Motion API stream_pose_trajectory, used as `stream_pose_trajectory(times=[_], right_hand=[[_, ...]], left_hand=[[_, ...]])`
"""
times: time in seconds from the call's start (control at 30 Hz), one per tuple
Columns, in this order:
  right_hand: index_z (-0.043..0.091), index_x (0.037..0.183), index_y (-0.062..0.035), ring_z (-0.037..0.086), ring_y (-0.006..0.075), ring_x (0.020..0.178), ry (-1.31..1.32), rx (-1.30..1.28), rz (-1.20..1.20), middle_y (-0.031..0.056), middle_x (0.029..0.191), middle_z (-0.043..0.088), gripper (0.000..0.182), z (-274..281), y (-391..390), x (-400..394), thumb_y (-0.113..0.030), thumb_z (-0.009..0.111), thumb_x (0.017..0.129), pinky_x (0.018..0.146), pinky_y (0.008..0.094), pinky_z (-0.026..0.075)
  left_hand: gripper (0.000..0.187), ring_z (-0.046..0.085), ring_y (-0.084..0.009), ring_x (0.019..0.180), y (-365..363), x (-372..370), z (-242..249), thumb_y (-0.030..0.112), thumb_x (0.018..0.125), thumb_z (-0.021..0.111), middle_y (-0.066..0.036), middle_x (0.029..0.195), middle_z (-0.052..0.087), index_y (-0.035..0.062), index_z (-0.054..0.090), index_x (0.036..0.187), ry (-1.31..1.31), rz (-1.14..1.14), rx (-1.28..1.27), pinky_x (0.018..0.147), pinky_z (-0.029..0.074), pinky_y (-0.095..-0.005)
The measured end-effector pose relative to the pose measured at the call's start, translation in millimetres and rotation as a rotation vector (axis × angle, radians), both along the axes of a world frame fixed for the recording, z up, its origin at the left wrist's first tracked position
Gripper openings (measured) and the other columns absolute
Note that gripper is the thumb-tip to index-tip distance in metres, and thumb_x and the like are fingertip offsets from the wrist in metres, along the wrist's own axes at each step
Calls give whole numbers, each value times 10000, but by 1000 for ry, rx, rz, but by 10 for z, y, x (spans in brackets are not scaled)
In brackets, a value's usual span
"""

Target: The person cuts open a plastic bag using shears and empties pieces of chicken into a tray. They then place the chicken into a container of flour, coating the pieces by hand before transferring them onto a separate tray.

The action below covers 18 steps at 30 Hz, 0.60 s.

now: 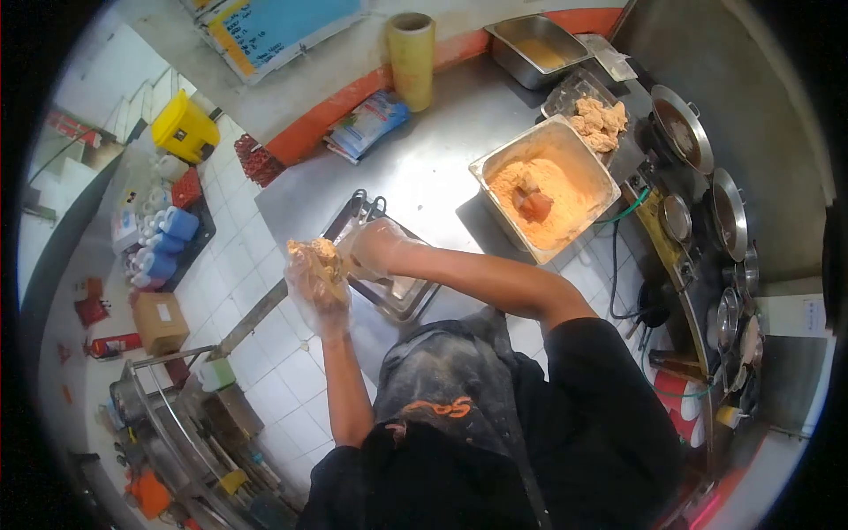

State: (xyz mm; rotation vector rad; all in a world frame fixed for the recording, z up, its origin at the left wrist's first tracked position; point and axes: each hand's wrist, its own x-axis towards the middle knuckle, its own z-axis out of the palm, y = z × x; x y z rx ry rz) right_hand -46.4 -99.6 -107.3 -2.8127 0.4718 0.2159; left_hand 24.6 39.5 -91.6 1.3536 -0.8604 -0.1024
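My left hand (pixel 316 287), in a clear plastic glove, is closed around a flour-coated piece of chicken (pixel 323 251) and holds it up at the left side of a metal tray (pixel 408 305). Close beside it, my right hand (pixel 378 247) is also gloved and reaches over the tray; its fingers are blurred under the plastic. Scissor-like metal handles (pixel 367 204) lie at the tray's far end. To the right, a deep steel pan (pixel 508 237) holds orange breading flour (pixel 565 181) with a reddish uncoated piece (pixel 533 206) in it.
Coated chicken pieces (pixel 599 124) lie beyond the flour pan, near a steel container of yellowish liquid (pixel 539 51). A cling film roll (pixel 411 62) and a blue-white packet (pixel 369 124) stand at the wall. Woks (pixel 682 128) line the right side.
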Motion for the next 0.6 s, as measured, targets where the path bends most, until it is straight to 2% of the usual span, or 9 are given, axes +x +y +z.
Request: stream_pose_trajectory(times=[0.03, 0.07, 0.13, 0.2, 0.27, 0.37, 0.43, 0.53, 0.6], right_hand=[[748, 808, -85, 725, 290, 703, -2, -20, 10, 153, 812, 728, 167, -144, -22, 24, -221, 660, 769, 603, 413, 540], [756, 825, -91, 729, 282, 710, -5, -40, 22, 143, 812, 731, 178, -190, -46, 25, -234, 665, 768, 594, 418, 537], [756, 838, -93, 730, 283, 713, -18, -68, 11, 134, 806, 731, 181, -289, -84, -9, -235, 666, 771, 586, 425, 533], [755, 851, -95, 731, 283, 716, -35, -92, 8, 126, 800, 731, 183, -178, -77, -51, -236, 667, 775, 578, 432, 529], [767, 825, -71, 736, 290, 796, -12, -41, -14, 160, 845, 740, 246, -76, -75, -104, -292, 676, 769, 709, 433, 567], [771, 814, -98, 734, 296, 781, -70, 54, -29, 155, 840, 740, 233, -69, -101, -116, -305, 666, 785, 692, 429, 564], [768, 835, -107, 732, 301, 779, -53, 42, -17, 149, 847, 740, 250, -31, -116, -137, -327, 654, 800, 686, 430, 563], [744, 879, -100, 723, 319, 761, -24, 39, -28, 151, 832, 732, 328, 232, -126, -198, -400, 621, 826, 667, 442, 557], [729, 896, -92, 717, 334, 757, -52, 52, 0, 157, 809, 723, 413, 214, -139, -172, -480, 596, 842, 661, 446, 555]], left_hand=[[376, 604, -217, 1072, -45, -44, 54, 238, 976, 613, -107, 1130, 585, 23, 502, 1265, -463, 146, 114, 894, 536, -351], [376, 604, -217, 1072, -90, -85, 117, 238, 976, 613, -107, 1130, 585, 23, 502, 1265, -461, 141, 110, 894, 536, -351], [235, 586, -282, 882, -153, -156, 212, 27, 881, 598, -117, 1003, 606, 18, 550, 1110, 585, -94, -132, 767, 498, -363], [253, 591, -287, 894, -163, -136, 245, 28, 869, 612, -118, 1008, 613, 14, 554, 1116, 614, -94, -113, 792, 499, -376], [272, 596, -292, 905, -156, -99, 228, 30, 858, 625, -119, 1012, 621, 10, 558, 1121, 641, -91, -94, 817, 500, -390], [274, 593, -304, 912, -119, -59, 107, 20, 862, 623, -113, 1003, 626, 8, 565, 1129, 481, -37, 13, 867, 492, -425], [362, 606, -246, 1040, -92, -35, 46, 183, 945, 674, -132, 1115, 602, 2, 546, 1231, -459, 157, 183, 875, 532, -367], [372, 595, -286, 1029, -138, 91, -41, 87, 885, 714, -150, 1099, 596, 10, 572, 1220, -638, 118, 237, 875, 518, -387], [368, 582, -300, 1010, -220, 128, -108, 62, 854, 728, -148, 1075, 601, 18, 591, 1193, -767, 236, 204, 848, 507, -391]])
